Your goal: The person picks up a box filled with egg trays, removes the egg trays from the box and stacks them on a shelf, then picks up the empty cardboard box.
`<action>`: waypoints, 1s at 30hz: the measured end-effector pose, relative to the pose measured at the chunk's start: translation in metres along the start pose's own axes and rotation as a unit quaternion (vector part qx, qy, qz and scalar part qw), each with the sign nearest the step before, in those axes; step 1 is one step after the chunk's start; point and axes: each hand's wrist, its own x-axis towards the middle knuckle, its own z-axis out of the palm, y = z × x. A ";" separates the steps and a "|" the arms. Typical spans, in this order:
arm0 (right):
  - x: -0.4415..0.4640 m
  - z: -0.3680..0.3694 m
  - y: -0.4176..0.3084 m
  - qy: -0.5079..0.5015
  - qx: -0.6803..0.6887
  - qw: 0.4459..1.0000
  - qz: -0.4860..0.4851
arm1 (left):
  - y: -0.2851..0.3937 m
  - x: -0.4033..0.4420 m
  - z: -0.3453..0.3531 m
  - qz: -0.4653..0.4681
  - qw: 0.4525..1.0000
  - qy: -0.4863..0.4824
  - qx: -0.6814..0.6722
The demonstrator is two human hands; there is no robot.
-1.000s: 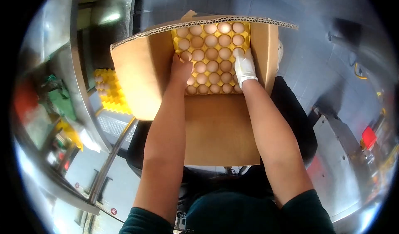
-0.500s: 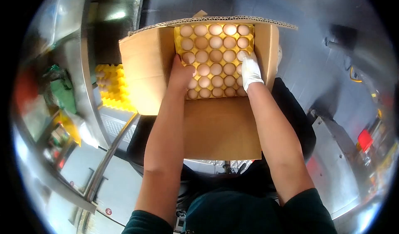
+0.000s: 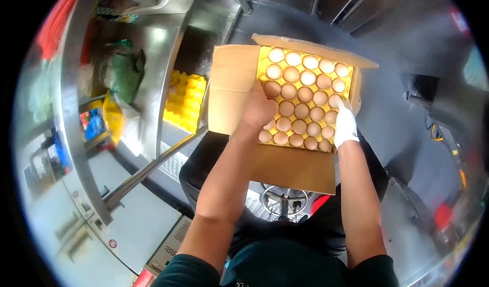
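Note:
A yellow tray [image 3: 261, 68] full of brown eggs [image 3: 304, 93] lies level with the top of an open cardboard box [image 3: 295, 170]. My bare left hand [image 3: 259, 106] is closed on the tray's left edge, thumb over the eggs, the other fingers hidden. On the opposite edge, my right hand [image 3: 346, 124], in a white glove, grips the tray; its fingertips are partly out of sight. The box flaps stand open around the tray.
Left of the box, another yellow egg tray [image 3: 184, 101] sits by a steel counter [image 3: 153, 83]. A metal rail [image 3: 153, 170] runs below it. Under the box is a round wheel-like metal frame [image 3: 285, 200] between the person's legs. A green bag [image 3: 125, 75] lies on the counter.
The view has turned, so the box appears farther right and tilted. The egg tray and both hands shift with it, and the tray looks higher against the box flaps. Both hands keep their hold.

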 end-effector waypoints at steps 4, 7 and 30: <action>-0.037 0.000 -0.009 -0.012 0.018 0.999 -0.031 | 0.019 -0.032 -0.027 -0.014 0.999 0.015 -0.027; -0.064 0.006 -0.006 -0.013 0.020 0.998 -0.051 | 0.009 -0.050 -0.040 0.038 0.994 0.055 -0.087; -0.050 0.239 -0.029 -0.033 -0.341 0.827 -0.446 | -0.190 -0.046 -0.133 -0.102 0.860 0.180 -0.466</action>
